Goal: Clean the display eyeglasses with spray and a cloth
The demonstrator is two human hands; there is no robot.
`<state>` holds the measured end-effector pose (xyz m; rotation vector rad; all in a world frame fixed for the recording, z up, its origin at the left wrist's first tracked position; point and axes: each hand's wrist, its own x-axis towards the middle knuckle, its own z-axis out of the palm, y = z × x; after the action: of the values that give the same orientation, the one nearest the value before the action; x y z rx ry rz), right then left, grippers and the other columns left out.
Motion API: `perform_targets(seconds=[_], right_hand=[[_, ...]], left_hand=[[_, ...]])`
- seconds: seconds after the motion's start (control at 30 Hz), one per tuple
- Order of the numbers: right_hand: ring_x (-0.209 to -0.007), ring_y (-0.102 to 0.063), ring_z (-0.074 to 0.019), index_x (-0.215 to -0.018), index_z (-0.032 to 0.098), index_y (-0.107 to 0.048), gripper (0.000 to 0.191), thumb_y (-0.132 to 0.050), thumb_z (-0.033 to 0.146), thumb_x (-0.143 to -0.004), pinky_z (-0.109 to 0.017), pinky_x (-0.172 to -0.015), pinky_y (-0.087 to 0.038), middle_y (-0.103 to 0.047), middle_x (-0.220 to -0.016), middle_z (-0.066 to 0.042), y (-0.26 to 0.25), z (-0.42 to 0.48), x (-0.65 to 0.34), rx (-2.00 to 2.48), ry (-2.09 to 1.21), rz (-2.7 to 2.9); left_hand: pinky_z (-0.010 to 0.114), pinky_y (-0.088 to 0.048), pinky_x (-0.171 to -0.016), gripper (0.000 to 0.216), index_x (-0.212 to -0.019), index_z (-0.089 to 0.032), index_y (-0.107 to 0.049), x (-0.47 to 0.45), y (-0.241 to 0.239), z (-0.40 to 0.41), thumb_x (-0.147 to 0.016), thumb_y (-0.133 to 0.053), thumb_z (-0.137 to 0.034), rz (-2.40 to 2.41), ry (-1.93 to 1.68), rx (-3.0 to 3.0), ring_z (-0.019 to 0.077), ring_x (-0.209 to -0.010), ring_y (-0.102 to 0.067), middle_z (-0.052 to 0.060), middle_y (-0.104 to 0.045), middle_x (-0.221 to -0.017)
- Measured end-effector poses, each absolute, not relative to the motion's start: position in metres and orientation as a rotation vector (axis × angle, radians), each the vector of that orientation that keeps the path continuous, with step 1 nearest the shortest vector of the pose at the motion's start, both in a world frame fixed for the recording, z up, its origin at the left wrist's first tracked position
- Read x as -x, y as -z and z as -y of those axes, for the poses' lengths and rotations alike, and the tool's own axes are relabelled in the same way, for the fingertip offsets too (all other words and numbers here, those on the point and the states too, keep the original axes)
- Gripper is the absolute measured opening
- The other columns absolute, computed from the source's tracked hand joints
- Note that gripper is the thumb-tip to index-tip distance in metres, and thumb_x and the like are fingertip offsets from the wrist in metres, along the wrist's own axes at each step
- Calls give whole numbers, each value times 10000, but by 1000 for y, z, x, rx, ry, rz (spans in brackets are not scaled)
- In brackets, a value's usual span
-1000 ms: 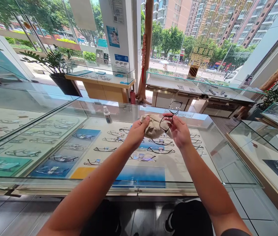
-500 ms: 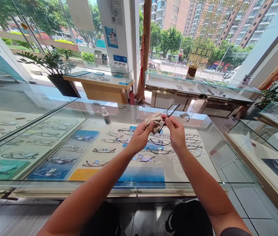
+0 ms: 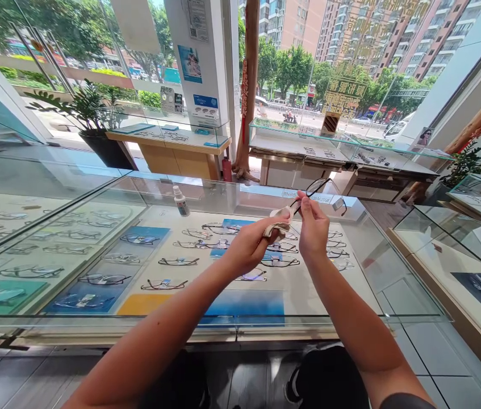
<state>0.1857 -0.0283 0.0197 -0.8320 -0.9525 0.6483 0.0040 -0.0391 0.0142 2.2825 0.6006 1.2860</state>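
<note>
My right hand [image 3: 313,230] pinches a pair of black-framed glasses [image 3: 322,188] and holds them up over the glass display case [image 3: 363,250]. My left hand [image 3: 249,245] is closed round a beige cleaning cloth [image 3: 278,221], which touches the frame near the right fingers. Both hands hover above the counter's glass top. Rows of spectacles [image 3: 180,261] lie on show under the glass below them.
A small white spray bottle [image 3: 180,201] stands on the glass top at the back left. More glass cases stand to the left [image 3: 31,238], right [image 3: 470,250] and beyond [image 3: 342,149]. A potted plant [image 3: 95,122] and a white pillar [image 3: 206,68] stand by the windows.
The glasses have turned and moved right, now held more level. The cloth has bunched into a smaller wad in my left hand and shifted right along the frame.
</note>
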Motion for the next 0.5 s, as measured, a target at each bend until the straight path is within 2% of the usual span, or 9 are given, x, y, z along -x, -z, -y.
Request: perform_targets(seconds=[0.07,0.13,0.2,0.3,0.4,0.5], right_hand=[[-1196,-698,-241,-1173,238,-875,454,-745,614,-957,-460,-1127,-526,-804,-1266,-97,-20,23,-192,843,-667,930],[-1206,-701,-239,-1178,243,-870,431,-737,592,-962,-447,-1106,-537,-809,-1281,-97,-21,20,-197,831,-687,936],[-1187,-709,-234,-1139,244,-874,391,-748,565,-954,-431,-1084,-546,-821,-1254,-91,-23,18,-199,801,-724,950],[-1103,-723,-225,-1085,236,-877,357,-759,538,-934,-419,-1053,-558,-840,-1186,-88,-25,18,-199,767,-776,971],[-1030,-729,-223,-1065,226,-874,347,-746,518,-928,-420,-1022,-563,-853,-1132,-90,-27,20,-198,757,-782,995],[-1025,-736,-227,-1059,225,-872,330,-723,496,-944,-419,-1008,-553,-860,-1111,-91,-28,21,-199,754,-785,1031]], left_hand=[[375,-592,-936,477,-1369,-203,-779,4,-23,39,-1161,-453,-481,-664,-1261,-2190,273,-1085,-774,126,-828,-1233],[346,-558,-834,517,-1245,-191,-813,13,-32,36,-1135,-489,-579,-731,-1298,-2031,250,-935,-739,109,-824,-1086],[329,-519,-761,516,-1145,-202,-828,25,-40,30,-1082,-570,-644,-782,-1367,-1860,229,-844,-686,82,-783,-964],[320,-421,-633,432,-1040,-229,-829,48,-48,17,-1012,-677,-632,-838,-1536,-1663,177,-696,-554,36,-672,-829],[344,-315,-582,403,-943,-221,-795,76,-55,3,-998,-664,-598,-883,-1824,-1548,151,-626,-435,9,-573,-733],[358,-313,-641,474,-844,-209,-716,107,-56,-11,-1075,-516,-572,-1068,-2091,-1451,145,-665,-441,-6,-554,-692]])
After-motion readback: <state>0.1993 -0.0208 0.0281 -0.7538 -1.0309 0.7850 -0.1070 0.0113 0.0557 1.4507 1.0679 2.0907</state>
